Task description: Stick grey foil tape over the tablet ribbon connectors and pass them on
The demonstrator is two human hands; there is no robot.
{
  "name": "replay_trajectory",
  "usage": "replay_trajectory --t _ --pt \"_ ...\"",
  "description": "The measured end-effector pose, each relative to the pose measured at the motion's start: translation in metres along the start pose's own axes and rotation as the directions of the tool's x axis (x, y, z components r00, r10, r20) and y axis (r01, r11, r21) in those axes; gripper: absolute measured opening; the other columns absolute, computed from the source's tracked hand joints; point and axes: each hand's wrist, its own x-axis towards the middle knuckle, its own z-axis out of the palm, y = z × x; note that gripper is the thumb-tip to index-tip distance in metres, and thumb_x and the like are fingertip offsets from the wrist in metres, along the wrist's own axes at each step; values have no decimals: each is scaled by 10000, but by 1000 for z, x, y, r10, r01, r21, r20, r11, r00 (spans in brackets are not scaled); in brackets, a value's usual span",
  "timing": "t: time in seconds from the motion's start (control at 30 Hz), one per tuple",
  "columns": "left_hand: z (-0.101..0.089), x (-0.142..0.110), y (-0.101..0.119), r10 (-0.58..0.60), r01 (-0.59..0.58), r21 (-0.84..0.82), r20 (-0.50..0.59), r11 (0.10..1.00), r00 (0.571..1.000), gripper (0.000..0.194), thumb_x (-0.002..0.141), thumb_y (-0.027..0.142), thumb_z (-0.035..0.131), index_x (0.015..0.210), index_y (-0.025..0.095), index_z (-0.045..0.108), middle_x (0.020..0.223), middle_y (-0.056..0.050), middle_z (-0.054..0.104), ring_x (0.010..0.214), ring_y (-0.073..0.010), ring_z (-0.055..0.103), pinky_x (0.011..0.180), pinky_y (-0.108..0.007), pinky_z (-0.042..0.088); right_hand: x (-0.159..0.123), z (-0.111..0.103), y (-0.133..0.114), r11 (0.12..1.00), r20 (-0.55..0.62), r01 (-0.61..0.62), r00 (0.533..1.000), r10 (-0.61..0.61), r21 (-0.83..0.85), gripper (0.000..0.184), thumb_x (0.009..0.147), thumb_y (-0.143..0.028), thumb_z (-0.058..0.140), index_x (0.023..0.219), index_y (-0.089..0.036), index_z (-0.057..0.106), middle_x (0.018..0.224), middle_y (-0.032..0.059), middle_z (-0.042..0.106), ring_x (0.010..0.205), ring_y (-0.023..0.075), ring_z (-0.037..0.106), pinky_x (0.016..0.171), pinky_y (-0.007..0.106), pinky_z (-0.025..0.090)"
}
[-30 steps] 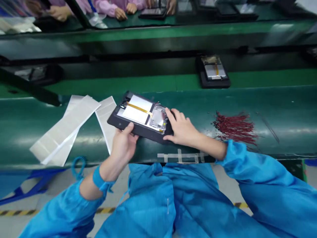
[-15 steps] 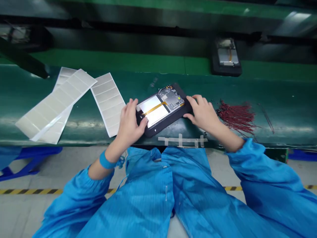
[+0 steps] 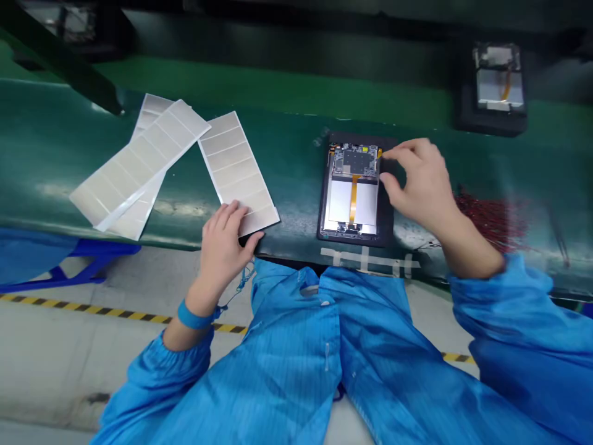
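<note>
Since half a second ago the open tablet (image 3: 354, 191) has swung square to the bench edge; the left hand (image 3: 225, 238) has left it for the sticker sheet (image 3: 238, 172), fingers loosely resting. The right hand (image 3: 419, 182) pinches its top corner. Peeling a sticker seems next; the bench edge lies close.

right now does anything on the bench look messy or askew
Yes: the sticker sheets lie fanned and overlapping at odd angles, one under the left hand. The opened tablet by the right hand sits square.
</note>
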Motion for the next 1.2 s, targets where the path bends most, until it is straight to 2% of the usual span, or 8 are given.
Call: replay_trajectory --t 0.1,0.2,0.27,0.33,0.47,0.63,0.93,1.2 --pt "-2 -1 -10 27 -26 -63 13 998 1000 356 1017 423 605 1266 205 735 1394 -131 718 1330 -357 650 1129 -537 493 -12 11 -57 911 1 247 965 -262 332 273 969 -208 595 1220 -180 697 1187 132 722 1125 301 661 997 485 549" --pt "-13 -2 6 26 -43 -163 -104 986 994 277 1044 375 567 1098 233 799 1101 -78 817 1032 -266 760 1012 -442 546 -16 31 -113 799 -1 411 889 -457 440 401 984 -199 600 1382 -155 621 1415 187 642 1285 336 583 1033 497 507" --pt "-25 -2 17 -25 -18 -269 -154 963 988 263 1030 397 606 1027 243 819 951 -56 816 850 -222 746 864 -367 562 -10 43 -137 780 12 412 881 -472 470 401 992 -192 588 1391 -158 611 1456 196 621 1322 346 552 1016 491 480" --pt "-36 1 24 -118 52 -426 -130 903 985 249 1009 431 655 996 254 829 879 -39 800 750 -187 703 729 -309 531 1 51 -148 760 36 325 909 -415 562 265 1005 -189 563 1249 -182 665 1282 140 709 1178 293 617 953 434 472" --pt "-39 6 25 -282 232 -718 52 656 958 313 847 484 852 1064 261 828 929 -30 792 781 -180 678 688 -278 519 13 57 -148 592 94 65 968 -234 803 115 961 -187 589 1042 -197 670 872 -8 675 812 162 614 791 301 465" --pt "-16 7 25 -460 274 -851 43 449 887 297 760 491 916 885 240 822 839 -18 748 753 -165 649 661 -269 493 4 59 -143 530 91 25 977 -191 848 151 950 -256 647 1078 -188 686 899 -6 683 791 137 596 740 268 463" --pt "-10 9 35 -474 291 -879 85 379 876 342 808 544 857 971 244 832 820 -25 730 684 -146 577 590 -255 403 -2 63 -141 505 79 -21 993 -92 863 197 990 -355 668 927 -179 730 782 -14 705 672 116 554 638 250 419" --pt "-14 11 42 -500 288 -857 41 428 865 280 862 525 825 904 248 828 760 -9 702 663 -137 549 580 -262 369 -9 63 -139 774 -212 280 959 -191 568 270 1074 -292 501 1108 -233 762 1156 97 751 980 200 675 821 353 561"
